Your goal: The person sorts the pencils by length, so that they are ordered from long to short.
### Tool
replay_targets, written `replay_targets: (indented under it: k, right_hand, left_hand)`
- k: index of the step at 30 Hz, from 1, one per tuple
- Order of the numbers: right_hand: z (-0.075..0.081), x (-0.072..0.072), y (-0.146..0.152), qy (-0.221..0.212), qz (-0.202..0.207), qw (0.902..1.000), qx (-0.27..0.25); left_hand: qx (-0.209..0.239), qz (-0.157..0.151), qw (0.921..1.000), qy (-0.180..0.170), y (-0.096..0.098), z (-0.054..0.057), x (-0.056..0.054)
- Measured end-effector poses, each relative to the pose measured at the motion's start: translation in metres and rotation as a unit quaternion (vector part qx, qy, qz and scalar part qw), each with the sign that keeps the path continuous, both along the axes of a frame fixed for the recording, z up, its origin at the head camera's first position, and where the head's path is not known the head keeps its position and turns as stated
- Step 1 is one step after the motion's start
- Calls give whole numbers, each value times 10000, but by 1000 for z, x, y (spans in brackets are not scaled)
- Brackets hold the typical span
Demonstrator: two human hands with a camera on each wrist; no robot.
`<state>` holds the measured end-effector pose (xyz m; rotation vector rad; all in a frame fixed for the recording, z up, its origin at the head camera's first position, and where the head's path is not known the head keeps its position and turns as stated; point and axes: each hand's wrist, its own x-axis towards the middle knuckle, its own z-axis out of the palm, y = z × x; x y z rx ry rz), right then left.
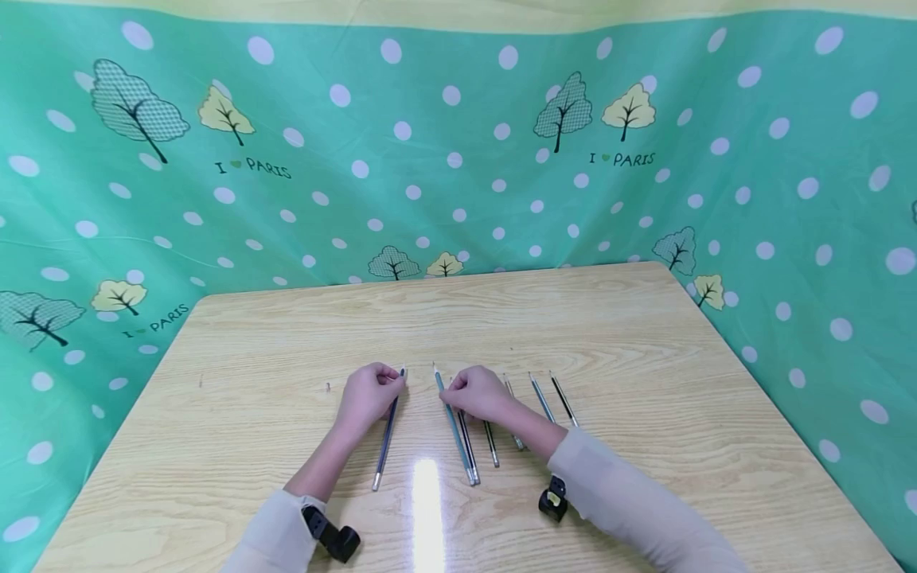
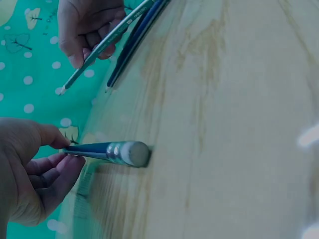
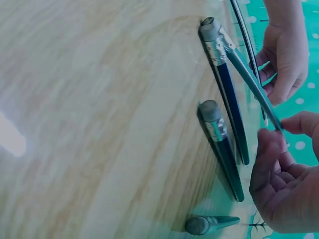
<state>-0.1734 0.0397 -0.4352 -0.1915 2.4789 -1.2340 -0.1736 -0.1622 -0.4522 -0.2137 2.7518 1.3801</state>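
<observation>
My left hand [image 1: 368, 398] pinches a dark blue pencil [image 1: 384, 454] near its pointed end, and the eraser end slants down toward me. In the left wrist view that pencil's pale eraser [image 2: 132, 153] faces the camera. With thumb and fingers, my right hand [image 1: 481, 394] pinches a teal pencil [image 1: 454, 434] by its upper part, tip pointing away. Right beside it lies a dark striped pencil [image 1: 469, 452], their eraser ends close together in the right wrist view. A dark green pencil [image 1: 491, 446] lies just to the right, partly hidden under my right hand.
More pencils lie farther right: one partly under the right forearm, a blue one [image 1: 542, 398] and a black one [image 1: 563, 398]. A tiny reddish scrap [image 1: 328, 387] is left of my left hand. A green dotted curtain [image 1: 458, 159] stands behind the wooden table [image 1: 251, 350].
</observation>
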Motion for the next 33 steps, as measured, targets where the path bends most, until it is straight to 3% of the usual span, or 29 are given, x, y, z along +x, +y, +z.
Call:
replay_targets:
  k: [6, 11, 22, 33]
  right_hand:
    - [2, 0, 2, -880, -344, 9886, -1171]
    - [-3, -3, 4, -1251, -435, 9756, -1751]
    - [-1, -5, 7, -1592, -485, 9634, -2102]
    - [2, -8, 6, -1514, -660, 9589, -2307]
  left_hand:
    - [222, 53, 9997, -20, -2, 7, 1]
    - [473, 105, 9987, -159, -5, 9, 0]
    - [973, 159, 9947, -296, -12, 10, -5]
    - [1672, 193, 9844, -521, -13, 17, -5]
